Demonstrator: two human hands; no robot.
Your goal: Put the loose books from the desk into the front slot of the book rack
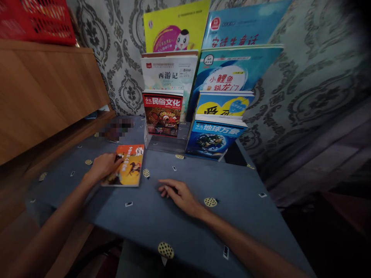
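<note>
An orange and yellow paperback book with horse riders on its cover lies on the cloth-covered table, left of the middle. My left hand is at its left side, fingers curled over the cover and edge; the thumb's grip is partly hidden. Over the bare cloth to the right of that book, my right hand holds nothing. Its index finger points left and the other fingers bend loosely apart. Behind both hands a clear plastic book stand carries books in two columns, among them a red book and a blue Earth book.
A blurred-out item lies on the table at the back left. A wooden cabinet stands at the left with a red basket on top. Patterned wallpaper is behind; a curtain hangs at the right.
</note>
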